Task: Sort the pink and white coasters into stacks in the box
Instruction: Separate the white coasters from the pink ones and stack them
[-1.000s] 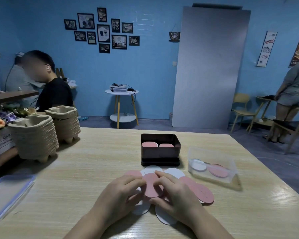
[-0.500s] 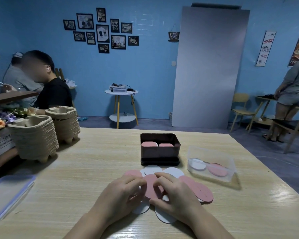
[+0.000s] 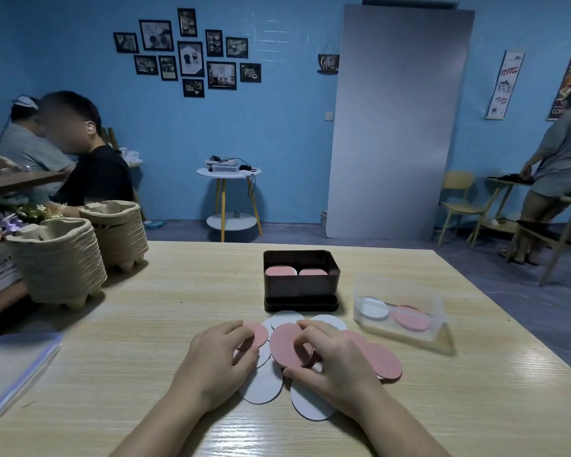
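Observation:
Pink and white round coasters lie spread on the wooden table in front of a dark box. Two pink stacks sit side by side inside the box. My right hand grips a pink coaster by its edges, tilted up off the pile. My left hand rests with curled fingers on another pink coaster at the pile's left. White coasters lie below both hands and another pink one at the right.
A clear plastic tub right of the box holds a white and a pink coaster. Two stacks of pulp cup carriers stand at the left. A clear lid lies at the near left edge. People sit and stand beyond the table.
My left hand has drawn left, away from the middle pink coaster, onto the pink coaster at the pile's left. My right hand keeps hold of the middle coaster.

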`<state>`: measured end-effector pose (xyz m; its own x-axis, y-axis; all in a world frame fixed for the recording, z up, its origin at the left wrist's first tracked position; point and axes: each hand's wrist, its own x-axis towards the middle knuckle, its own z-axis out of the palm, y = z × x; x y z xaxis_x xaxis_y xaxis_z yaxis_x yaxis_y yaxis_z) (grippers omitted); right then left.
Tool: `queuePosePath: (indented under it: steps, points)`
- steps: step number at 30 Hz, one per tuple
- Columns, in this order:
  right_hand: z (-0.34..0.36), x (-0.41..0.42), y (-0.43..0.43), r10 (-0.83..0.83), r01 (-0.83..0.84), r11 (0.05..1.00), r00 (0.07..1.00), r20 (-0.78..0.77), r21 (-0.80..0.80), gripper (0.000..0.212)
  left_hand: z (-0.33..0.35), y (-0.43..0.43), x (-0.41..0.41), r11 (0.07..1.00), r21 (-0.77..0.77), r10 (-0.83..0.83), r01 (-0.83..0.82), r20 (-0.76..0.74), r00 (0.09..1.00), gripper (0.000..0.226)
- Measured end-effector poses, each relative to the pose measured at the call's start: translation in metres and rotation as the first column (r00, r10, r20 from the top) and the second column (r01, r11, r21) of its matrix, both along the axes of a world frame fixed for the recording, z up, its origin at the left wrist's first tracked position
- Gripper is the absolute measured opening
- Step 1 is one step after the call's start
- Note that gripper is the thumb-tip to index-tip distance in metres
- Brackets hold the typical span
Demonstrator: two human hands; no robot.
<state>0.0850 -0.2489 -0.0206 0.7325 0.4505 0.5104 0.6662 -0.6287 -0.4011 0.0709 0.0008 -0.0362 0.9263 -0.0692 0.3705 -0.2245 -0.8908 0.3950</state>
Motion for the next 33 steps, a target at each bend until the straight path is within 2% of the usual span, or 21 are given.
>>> queuePosePath:
  steps: [3, 7, 11, 19, 24, 27, 30, 33]
  points:
    - [0.001, -0.001, 0.000, -0.006, 0.006, 1.000, 1.000, -0.006, -0.008, 0.038, 0.003, -0.001, -0.001, 0.999, -0.031, -0.014, 0.015, 0.034, 0.999, 0.029]
    - [0.002, -0.002, 0.000, -0.010, 0.010, 1.000, 1.000, -0.002, -0.021, 0.040, 0.006, -0.001, -0.001, 0.997, 0.023, 0.076, -0.075, -0.011, 0.997, 0.045]
    - [0.002, -0.002, 0.001, -0.018, 0.017, 0.999, 1.000, -0.016, -0.029, 0.040, 0.009, -0.002, -0.002, 0.999, -0.009, 0.052, -0.052, -0.011, 0.999, 0.042]
    - [0.005, -0.001, 0.001, -0.049, 0.049, 0.999, 0.999, 0.019, -0.006, 0.037, 0.017, -0.003, -0.014, 0.998, -0.046, -0.022, 0.032, 0.209, 0.978, 0.041]
    - [0.010, -0.005, 0.004, -0.052, 0.051, 0.999, 0.998, 0.039, 0.007, 0.035, 0.018, -0.005, -0.020, 0.994, 0.025, -0.105, 0.102, 0.285, 0.953, 0.035]
    - [0.010, -0.006, 0.004, -0.066, 0.065, 0.998, 0.997, 0.045, 0.009, 0.033, 0.020, -0.006, -0.021, 0.995, 0.033, -0.102, 0.096, 0.350, 0.931, 0.037]
    - [0.011, -0.006, 0.004, -0.087, 0.087, 0.996, 0.996, 0.028, 0.009, 0.033, 0.019, -0.004, -0.020, 0.994, -0.001, -0.103, 0.111, 0.357, 0.928, 0.039]
    - [0.011, -0.006, 0.003, -0.066, 0.066, 0.998, 0.998, 0.008, 0.004, 0.033, 0.016, -0.005, -0.018, 0.978, 0.061, -0.210, 0.202, 0.340, 0.917, 0.034]
